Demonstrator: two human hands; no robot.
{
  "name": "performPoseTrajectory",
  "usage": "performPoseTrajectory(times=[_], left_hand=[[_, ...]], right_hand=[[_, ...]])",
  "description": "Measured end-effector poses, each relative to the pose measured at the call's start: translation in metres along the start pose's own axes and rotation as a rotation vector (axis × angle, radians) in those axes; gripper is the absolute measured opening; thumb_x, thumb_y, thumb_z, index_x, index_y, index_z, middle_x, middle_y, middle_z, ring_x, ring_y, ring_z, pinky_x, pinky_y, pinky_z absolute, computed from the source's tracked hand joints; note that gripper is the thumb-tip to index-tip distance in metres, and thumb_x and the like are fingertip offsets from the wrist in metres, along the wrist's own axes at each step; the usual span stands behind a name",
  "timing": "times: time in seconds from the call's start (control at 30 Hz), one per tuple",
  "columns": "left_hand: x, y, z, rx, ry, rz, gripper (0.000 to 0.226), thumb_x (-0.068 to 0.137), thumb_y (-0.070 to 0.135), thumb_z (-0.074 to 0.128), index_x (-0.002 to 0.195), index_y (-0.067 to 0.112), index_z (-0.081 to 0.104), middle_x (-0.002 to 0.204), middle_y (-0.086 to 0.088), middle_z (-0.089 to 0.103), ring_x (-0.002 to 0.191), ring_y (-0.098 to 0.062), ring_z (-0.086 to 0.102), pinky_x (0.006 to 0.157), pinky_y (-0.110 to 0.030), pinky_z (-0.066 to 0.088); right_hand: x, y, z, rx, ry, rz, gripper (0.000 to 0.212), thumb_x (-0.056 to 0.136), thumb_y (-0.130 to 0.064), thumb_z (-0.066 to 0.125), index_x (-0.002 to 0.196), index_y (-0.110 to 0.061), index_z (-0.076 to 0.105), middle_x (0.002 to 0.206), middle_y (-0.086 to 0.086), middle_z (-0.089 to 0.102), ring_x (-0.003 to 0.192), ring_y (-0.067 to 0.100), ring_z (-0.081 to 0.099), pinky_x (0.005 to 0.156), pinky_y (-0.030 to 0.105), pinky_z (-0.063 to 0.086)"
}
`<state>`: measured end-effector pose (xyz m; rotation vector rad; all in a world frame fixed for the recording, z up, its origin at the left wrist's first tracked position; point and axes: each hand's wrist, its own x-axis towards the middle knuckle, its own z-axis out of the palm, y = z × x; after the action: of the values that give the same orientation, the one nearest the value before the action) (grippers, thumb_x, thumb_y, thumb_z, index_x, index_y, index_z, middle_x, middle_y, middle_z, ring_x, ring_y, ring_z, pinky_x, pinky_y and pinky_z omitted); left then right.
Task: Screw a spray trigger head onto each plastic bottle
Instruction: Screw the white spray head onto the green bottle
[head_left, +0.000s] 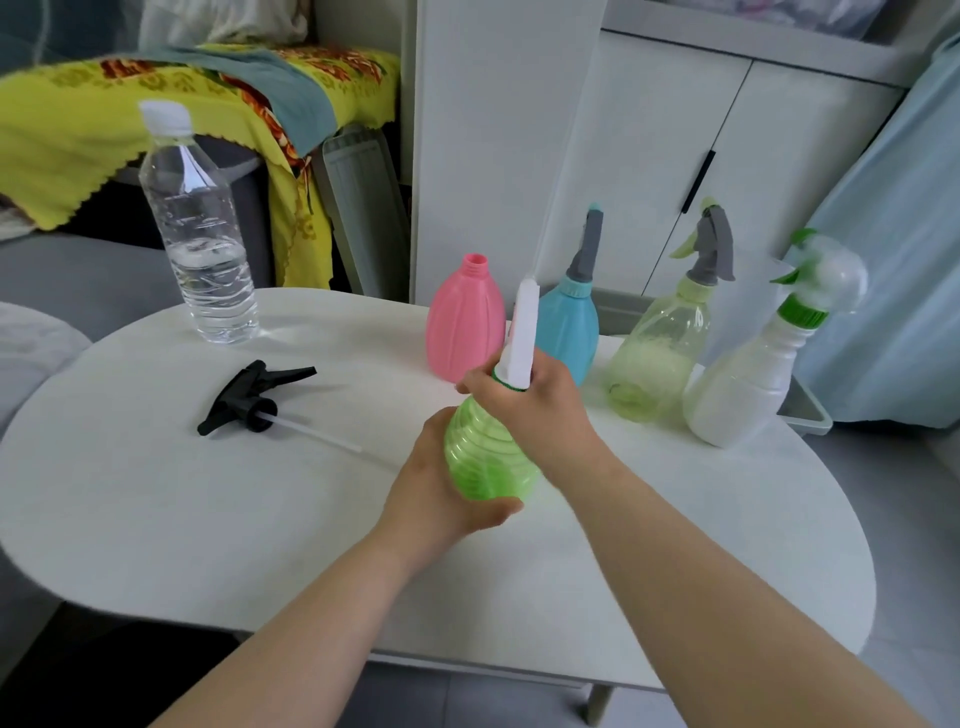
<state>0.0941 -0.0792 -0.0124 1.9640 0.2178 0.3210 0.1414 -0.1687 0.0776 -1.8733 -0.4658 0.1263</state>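
No words, numbers or signs can be read here. The bottles on the table (156, 519) are plain — no labels show. The yellow cloth (78, 124) has a flower pattern only — no letters.

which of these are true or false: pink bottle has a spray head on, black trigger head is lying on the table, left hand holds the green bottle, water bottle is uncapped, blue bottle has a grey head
1. The pink bottle has a spray head on: false, its threaded neck is bare.
2. The black trigger head lies on the table: true.
3. The left hand holds the green bottle: true; the right hand grips its neck.
4. The water bottle is uncapped: false, a white cap is on.
5. The blue bottle has a grey head: true.
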Motion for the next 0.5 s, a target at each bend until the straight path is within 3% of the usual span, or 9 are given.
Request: performPoseTrajectory(times=[0.1,0.17,0.23,0.3,0.4,0.47,0.5], left_hand=[[0.004,0.002,-0.007,-0.007,-0.083,0.007,0.088,0.047,0.022,0.084,0.118,0.032,0.032,0.096,0.031,0.039,0.093,0.001,0.045,0.068,-0.004,0.035],[0.004,0.003,-0.005,-0.024,-0.06,0.011,0.084,0.047,0.019,0.085,0.112,0.036,0.033,0.094,0.032,0.039,0.087,0.006,0.046,0.062,0.004,0.035],[0.002,0.004,-0.001,-0.02,-0.007,-0.013,0.086,0.047,0.018,0.084,0.118,0.024,0.036,0.09,0.031,0.039,0.084,0.003,0.047,0.06,0.005,0.035],[0.0,0.003,0.003,-0.002,0.029,-0.016,0.087,0.046,0.019,0.084,0.119,0.021,0.036,0.088,0.033,0.038,0.078,0.008,0.047,0.059,0.007,0.032],[-0.001,0.003,0.005,-0.028,0.038,-0.006,0.081,0.044,0.019,0.083,0.11,0.028,0.037,0.088,0.033,0.04,0.074,0.027,0.045,0.057,0.009,0.03],[-0.001,0.002,0.006,-0.04,0.026,-0.012,0.075,0.044,0.022,0.082,0.105,0.028,0.04,0.09,0.026,0.05,0.079,0.023,0.05,0.058,0.004,0.036],[-0.001,0.003,0.006,-0.044,0.021,-0.02,0.074,0.044,0.025,0.081,0.107,0.025,0.043,0.093,0.02,0.055,0.082,0.015,0.055,0.061,0.0,0.04]], right_hand=[[0.006,-0.009,-0.018,-0.028,-0.351,0.057,0.01,0.075,-0.013,0.067,0.073,-0.022,0.062,0.094,0.015,0.067,0.092,0.017,0.061,0.085,0.024,0.046],[0.008,-0.01,-0.019,-0.042,-0.376,0.046,0.018,0.077,-0.011,0.064,0.065,-0.024,0.063,0.085,0.009,0.068,0.085,0.011,0.061,0.081,0.017,0.046],[0.006,-0.006,-0.014,-0.026,-0.278,0.026,0.025,0.078,-0.008,0.061,0.059,-0.025,0.061,0.073,-0.003,0.067,0.073,0.003,0.059,0.069,0.009,0.045],[0.002,-0.002,-0.006,-0.015,-0.134,0.019,0.022,0.078,-0.007,0.06,0.058,-0.017,0.061,0.066,-0.001,0.066,0.064,0.0,0.057,0.062,0.011,0.045],[0.001,0.004,0.005,-0.025,0.091,0.019,0.018,0.075,-0.008,0.06,0.075,0.01,0.058,0.082,0.031,0.064,0.07,0.026,0.058,0.063,0.026,0.042],[0.002,0.005,0.01,-0.037,0.18,0.016,0.022,0.074,-0.011,0.058,0.077,0.011,0.057,0.086,0.033,0.062,0.08,0.04,0.057,0.07,0.038,0.046],[0.002,0.005,0.013,-0.045,0.207,0.008,0.018,0.074,-0.011,0.058,0.072,0.006,0.057,0.078,0.03,0.061,0.078,0.042,0.055,0.073,0.043,0.046]])
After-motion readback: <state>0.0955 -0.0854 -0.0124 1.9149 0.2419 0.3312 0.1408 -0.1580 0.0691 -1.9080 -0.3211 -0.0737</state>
